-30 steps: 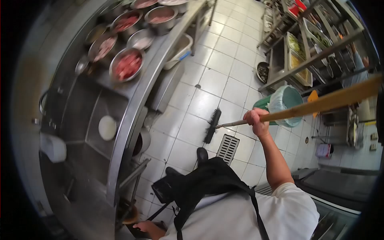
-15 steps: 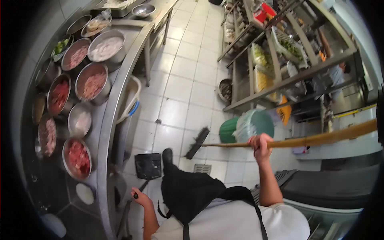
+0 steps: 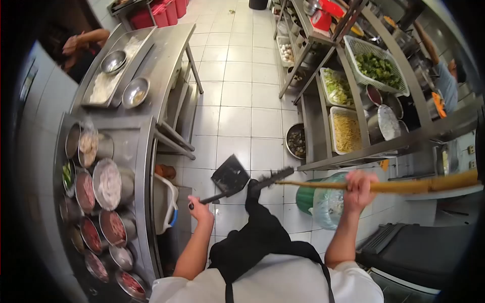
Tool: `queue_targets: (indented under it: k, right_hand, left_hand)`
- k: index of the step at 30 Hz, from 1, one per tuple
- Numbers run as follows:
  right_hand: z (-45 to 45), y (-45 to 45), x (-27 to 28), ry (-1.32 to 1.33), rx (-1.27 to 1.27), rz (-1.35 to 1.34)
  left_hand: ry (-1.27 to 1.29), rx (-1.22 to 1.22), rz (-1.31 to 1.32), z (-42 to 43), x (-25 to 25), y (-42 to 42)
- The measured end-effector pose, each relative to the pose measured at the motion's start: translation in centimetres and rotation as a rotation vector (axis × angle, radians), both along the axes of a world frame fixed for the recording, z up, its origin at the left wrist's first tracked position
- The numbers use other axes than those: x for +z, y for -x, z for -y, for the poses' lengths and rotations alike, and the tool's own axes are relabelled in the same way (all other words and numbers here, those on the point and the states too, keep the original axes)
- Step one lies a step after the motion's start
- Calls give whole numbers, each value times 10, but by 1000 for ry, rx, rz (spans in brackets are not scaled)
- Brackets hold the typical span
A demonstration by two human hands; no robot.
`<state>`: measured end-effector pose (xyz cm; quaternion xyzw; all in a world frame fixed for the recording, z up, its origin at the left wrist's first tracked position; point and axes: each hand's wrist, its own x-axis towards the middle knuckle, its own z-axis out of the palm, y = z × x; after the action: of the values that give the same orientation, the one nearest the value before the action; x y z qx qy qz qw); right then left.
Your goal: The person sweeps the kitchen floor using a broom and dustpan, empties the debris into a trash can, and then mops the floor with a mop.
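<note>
Left fingers (image 3: 202,208) curling round the handle of a black dustpan (image 3: 231,174); right fingers (image 3: 360,188) gripping a long wooden pole. Pole (image 3: 409,187) running right from a black broom head (image 3: 275,178), which is lying just right of the dustpan, over the tiled floor (image 3: 235,121). Green bin (image 3: 305,198) with a clear liner standing beneath the pole. Metal bowls of meat (image 3: 112,227) crowding the left counter; greens (image 3: 378,69) and noodles (image 3: 346,132) filling white trays on the right rack.
</note>
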<state>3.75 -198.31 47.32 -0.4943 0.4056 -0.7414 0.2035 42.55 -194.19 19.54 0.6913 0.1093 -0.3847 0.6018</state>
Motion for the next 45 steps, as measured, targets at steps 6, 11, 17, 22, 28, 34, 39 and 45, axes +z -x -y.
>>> queue_targets:
  k: [6,11,17,22,28,34,39,45]
  right_hand:
    - [245,9,-21,72,-102,55]
    - [414,-14,-32,152,-134,25]
    - [549,-7,-148,-376,83,-305]
    - [553,4,-231,-881,467,-194]
    - [578,0,-199,-1295,757,794]
    - [683,21,-273,-1628,645,1225]
    - [867,9,-413,-1990,389,129]
    - [1021,-11,-322,-1923,215,-445]
  left_hand:
    - [98,-102,21,168,46,38]
    - [166,-159,119,284,67,49]
    - [152,-149,140,443,18,36]
    - [104,-158,116,577,23,26]
    - [68,-282,111,719,47,24]
    - [92,-302,134,865,28,35]
    - [33,-321,327,1005,37,43]
    - [149,-370,327,1132,66,18]
